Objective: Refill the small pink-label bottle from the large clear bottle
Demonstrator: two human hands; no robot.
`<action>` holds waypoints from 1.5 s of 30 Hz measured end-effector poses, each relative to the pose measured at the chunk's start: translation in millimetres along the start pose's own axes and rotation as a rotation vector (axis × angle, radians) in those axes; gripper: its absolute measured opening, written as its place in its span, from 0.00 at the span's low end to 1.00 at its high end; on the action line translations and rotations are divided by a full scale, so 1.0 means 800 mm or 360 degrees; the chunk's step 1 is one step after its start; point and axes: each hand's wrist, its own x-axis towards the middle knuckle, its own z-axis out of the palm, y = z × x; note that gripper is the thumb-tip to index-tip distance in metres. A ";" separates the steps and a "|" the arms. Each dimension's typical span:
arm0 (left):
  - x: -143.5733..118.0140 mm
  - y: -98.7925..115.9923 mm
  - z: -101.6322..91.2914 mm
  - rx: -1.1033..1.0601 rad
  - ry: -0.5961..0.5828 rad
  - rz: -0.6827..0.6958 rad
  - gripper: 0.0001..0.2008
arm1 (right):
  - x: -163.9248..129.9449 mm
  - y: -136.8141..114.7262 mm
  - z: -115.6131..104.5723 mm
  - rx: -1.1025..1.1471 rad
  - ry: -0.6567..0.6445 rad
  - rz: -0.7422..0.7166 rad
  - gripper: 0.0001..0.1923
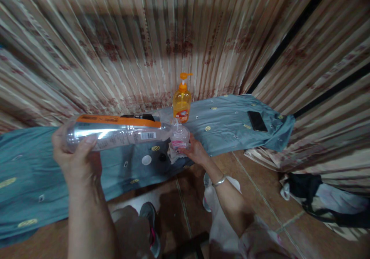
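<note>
My left hand (75, 153) grips the base end of a large clear plastic bottle (115, 135) with an orange label, held on its side with its neck pointing right. The neck meets the top of a small clear bottle with a pink label (179, 138), which my right hand (196, 151) holds upright over the blue-grey cloth (231, 124). A crumpled white rag (173, 157) lies under the small bottle. An orange pump bottle (182, 103) stands just behind it.
A white cap (146, 160) and a dark cap (162, 157) lie on the cloth near the bottles. A black phone (257, 121) rests at the right. Striped curtains (144, 51) hang behind. A dark bag (312, 197) sits on the floor at right.
</note>
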 end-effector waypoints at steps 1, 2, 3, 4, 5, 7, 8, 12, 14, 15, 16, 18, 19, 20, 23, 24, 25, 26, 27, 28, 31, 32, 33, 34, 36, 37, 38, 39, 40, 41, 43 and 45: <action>0.000 0.000 -0.001 -0.0001 -0.0004 0.0000 0.29 | 0.000 0.001 0.000 0.0008 0.0003 -0.0014 0.28; 0.000 0.000 -0.001 0.0001 -0.0005 0.0002 0.29 | 0.000 0.001 0.001 0.0014 0.0005 -0.0025 0.27; 0.000 0.000 -0.001 0.0007 -0.0006 0.0000 0.29 | 0.000 0.002 0.001 0.0016 0.0006 -0.0032 0.28; 0.000 0.000 -0.002 0.0013 -0.0006 0.0000 0.29 | 0.000 0.002 0.001 0.0015 0.0004 -0.0032 0.28; 0.001 0.000 -0.002 0.0017 -0.0007 0.0003 0.29 | 0.000 0.002 0.001 0.0010 0.0003 -0.0026 0.28; 0.001 0.001 -0.003 0.0021 -0.0012 0.0009 0.29 | 0.000 0.002 0.001 0.0003 -0.0007 -0.0016 0.28; 0.001 0.001 -0.003 0.0023 -0.0013 0.0010 0.29 | 0.000 0.003 0.001 0.0006 -0.0009 -0.0018 0.28; 0.001 0.001 -0.001 0.0041 0.0009 0.0001 0.29 | 0.001 0.002 0.002 -0.0003 0.0004 -0.0003 0.28; 0.001 0.001 0.000 0.0051 0.0014 -0.0001 0.29 | 0.001 0.001 0.002 0.0002 -0.0001 0.0014 0.28; 0.001 0.001 0.000 0.0056 0.0012 -0.0002 0.29 | 0.001 0.000 0.001 0.0010 -0.0005 0.0015 0.28; 0.001 0.001 0.000 0.0059 0.0006 0.0000 0.29 | 0.001 0.000 0.001 0.0017 -0.0008 0.0014 0.29; 0.001 0.001 0.000 0.0066 -0.0001 0.0012 0.29 | 0.000 -0.002 0.000 0.0017 -0.0009 0.0011 0.29; 0.001 0.000 -0.001 0.0072 -0.0003 0.0017 0.29 | 0.000 -0.002 0.000 0.0012 -0.0010 0.0010 0.30; 0.001 0.000 -0.002 0.0080 -0.0007 0.0020 0.29 | 0.000 -0.003 -0.001 0.0005 -0.0009 0.0010 0.30; 0.001 -0.001 -0.003 0.0084 -0.0010 0.0017 0.29 | 0.000 -0.005 -0.002 -0.0007 -0.0018 0.0017 0.31; 0.001 -0.001 -0.002 0.0082 -0.0008 0.0012 0.28 | 0.000 -0.006 -0.003 -0.0011 -0.0022 0.0021 0.31; 0.001 -0.001 -0.002 0.0080 -0.0004 0.0003 0.28 | 0.000 -0.006 -0.003 -0.0018 -0.0026 0.0025 0.31; 0.000 -0.001 -0.001 0.0084 0.0003 -0.0005 0.28 | 0.000 -0.005 -0.002 -0.0025 -0.0030 0.0026 0.31; 0.000 -0.001 -0.001 0.0094 0.0012 -0.0009 0.27 | 0.000 -0.005 -0.002 -0.0030 -0.0030 0.0024 0.31; -0.001 -0.001 0.000 0.0109 0.0020 -0.0014 0.27 | 0.000 -0.004 -0.002 -0.0032 -0.0026 0.0021 0.31; -0.002 -0.001 0.002 0.0119 0.0026 -0.0031 0.26 | -0.001 -0.003 0.000 -0.0007 -0.0010 0.0003 0.31; -0.002 -0.002 0.002 0.0106 0.0032 -0.0034 0.26 | -0.001 -0.002 0.000 0.0006 -0.0007 -0.0004 0.31; -0.002 -0.002 0.002 0.0085 0.0033 -0.0042 0.26 | -0.001 -0.002 0.000 0.0014 -0.0006 -0.0007 0.30; -0.002 -0.002 0.002 0.0061 0.0036 -0.0049 0.26 | -0.001 -0.001 0.000 0.0014 -0.0009 -0.0006 0.30; -0.001 -0.002 0.002 0.0038 0.0050 -0.0055 0.27 | -0.001 -0.001 0.000 0.0003 -0.0009 -0.0003 0.30; -0.001 -0.002 0.002 0.0042 0.0053 -0.0054 0.27 | -0.001 0.000 0.000 -0.0003 -0.0011 -0.0003 0.30; -0.001 -0.002 0.002 0.0052 0.0052 -0.0052 0.28 | 0.000 0.000 0.000 -0.0005 -0.0014 -0.0005 0.30; 0.000 -0.002 0.002 0.0065 0.0056 -0.0048 0.28 | 0.000 0.000 0.000 -0.0004 -0.0019 -0.0008 0.31; 0.000 -0.002 0.003 0.0078 0.0061 -0.0040 0.28 | 0.000 0.000 0.000 0.0000 -0.0022 -0.0009 0.31; 0.000 -0.002 0.003 0.0086 0.0059 -0.0039 0.28 | 0.000 0.000 0.000 0.0004 -0.0021 -0.0007 0.31; -0.001 -0.001 0.003 0.0082 0.0049 -0.0043 0.28 | 0.000 -0.001 -0.001 0.0009 -0.0012 -0.0002 0.31; -0.002 0.000 0.003 0.0069 0.0041 -0.0053 0.28 | 0.000 -0.002 -0.001 0.0015 -0.0006 -0.0005 0.30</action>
